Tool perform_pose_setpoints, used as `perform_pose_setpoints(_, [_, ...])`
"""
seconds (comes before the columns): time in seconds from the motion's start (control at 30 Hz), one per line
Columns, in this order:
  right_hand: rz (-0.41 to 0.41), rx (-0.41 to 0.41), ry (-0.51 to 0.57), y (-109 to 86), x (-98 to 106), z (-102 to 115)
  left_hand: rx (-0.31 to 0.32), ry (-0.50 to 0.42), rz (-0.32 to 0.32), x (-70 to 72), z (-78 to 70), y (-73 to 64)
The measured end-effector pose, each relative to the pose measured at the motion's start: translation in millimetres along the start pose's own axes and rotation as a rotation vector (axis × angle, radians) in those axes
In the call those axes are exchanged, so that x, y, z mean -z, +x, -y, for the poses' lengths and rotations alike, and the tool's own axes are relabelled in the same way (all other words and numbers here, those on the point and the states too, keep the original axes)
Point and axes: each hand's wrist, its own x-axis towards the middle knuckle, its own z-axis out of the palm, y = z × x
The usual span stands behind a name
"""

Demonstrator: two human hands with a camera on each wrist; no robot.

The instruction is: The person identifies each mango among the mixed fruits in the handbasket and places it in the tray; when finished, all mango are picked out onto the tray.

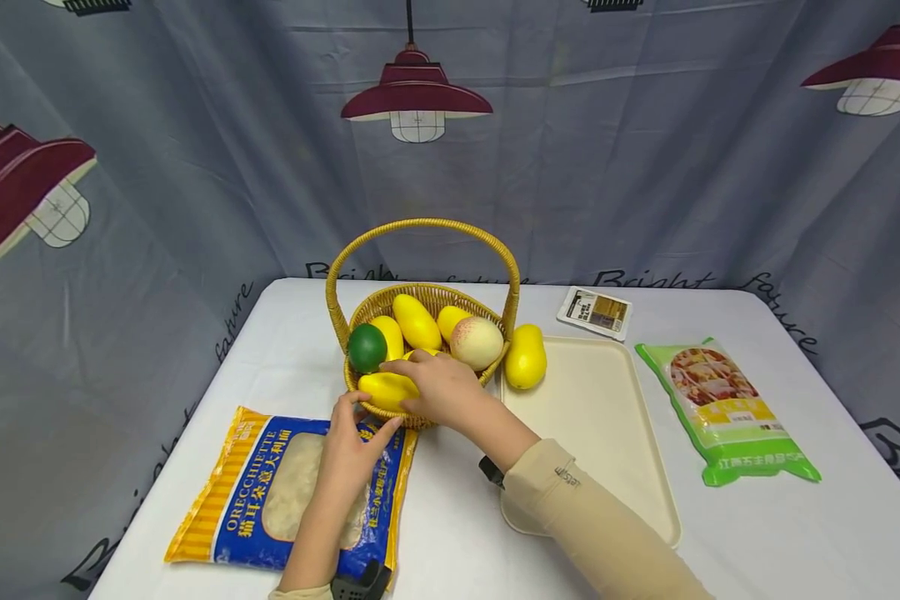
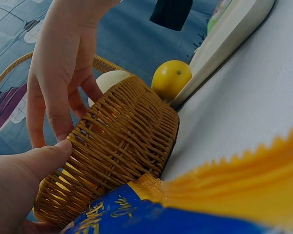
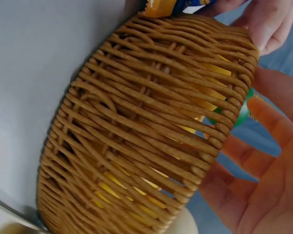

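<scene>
A woven wicker basket [image 1: 399, 421] with a tall handle holds several yellow mangoes [image 1: 416, 321], a dark green round fruit [image 1: 367, 348] and a pale peach [image 1: 476, 342]. My right hand [image 1: 444, 387] reaches over the rim, its thumb and fingers around the right end of the front mango [image 1: 385, 391]. At the front left, my left hand [image 1: 351, 450] grips the basket, thumb on the rim [image 2: 71, 139] and other fingers around the end. In the right wrist view, the wicker side hides most of the fruit behind my right fingers [image 3: 244, 156].
A blue and yellow orecchiette bag [image 1: 255, 500] lies under my left forearm. Right of the basket, a yellow fruit [image 1: 526, 357] sits at the corner of a cream tray [image 1: 592, 417]. A small flat pack [image 1: 595, 312] and a green food bag [image 1: 727, 412] lie farther right.
</scene>
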Motion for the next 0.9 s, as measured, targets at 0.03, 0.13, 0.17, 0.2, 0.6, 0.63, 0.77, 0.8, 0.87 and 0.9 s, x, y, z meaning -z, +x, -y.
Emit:
perform_pose_setpoints(0.03, [0.006,0.008,-0.001,1.2,0,1,0.002,0.001,0.000,0.0,0.0,0.0])
perform_pose_setpoints(0.13, [0.023,0.037,-0.010,4.8,0,3,-0.003,0.004,-0.004,-0.4,0.3,0.5])
perform_pose_setpoints(0.17, [0.027,0.047,-0.011,6.0,0,3,-0.009,0.006,-0.006,-0.5,0.3,0.7])
perform_pose_setpoints(0.2, [0.032,0.056,-0.009,7.3,-1,4,-0.013,0.008,-0.009,-0.5,0.4,0.9])
perform_pose_setpoints(0.6, [0.112,0.123,-0.049,21.9,-6,4,-0.019,0.007,-0.008,-1.6,-0.8,0.4])
perform_pose_setpoints(0.63, [0.118,0.129,-0.051,22.7,-6,4,-0.026,0.008,-0.011,-1.5,-0.6,0.5])
perform_pose_setpoints(0.77, [0.142,0.145,-0.054,25.0,-4,4,-0.039,0.003,-0.016,-0.6,0.3,0.4])
perform_pose_setpoints(0.8, [0.148,0.146,-0.053,25.3,-4,3,-0.038,0.002,-0.015,-0.2,0.4,0.3])
perform_pose_setpoints(0.87, [0.152,0.148,-0.051,26.0,-4,3,-0.035,-0.003,-0.011,0.2,0.7,-0.2])
perform_pose_setpoints(0.9, [0.153,0.149,-0.052,26.1,-4,3,-0.034,-0.004,-0.010,0.3,0.9,-0.4])
